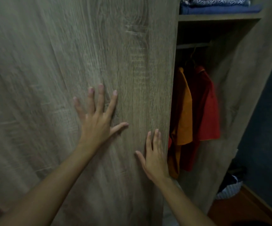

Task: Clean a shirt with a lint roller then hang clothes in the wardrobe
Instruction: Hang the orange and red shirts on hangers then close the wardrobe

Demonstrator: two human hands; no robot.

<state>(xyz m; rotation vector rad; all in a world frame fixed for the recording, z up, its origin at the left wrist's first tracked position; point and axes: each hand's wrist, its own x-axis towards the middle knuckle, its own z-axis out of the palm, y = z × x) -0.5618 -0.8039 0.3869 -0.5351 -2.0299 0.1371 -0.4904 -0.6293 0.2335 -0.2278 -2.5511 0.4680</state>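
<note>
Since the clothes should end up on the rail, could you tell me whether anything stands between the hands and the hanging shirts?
Yes: the wardrobe door covers most of the opening, and both the left hand and right hand press flat on it. The orange shirt and red shirt hang in the uncovered gap to its right.

Wardrobe door [115, 54], grey-brown wood grain, stands partly across the opening. Inside, an orange shirt [181, 111] and a red shirt [207, 108] hang side by side, touching, from the rail [194, 45].
</note>
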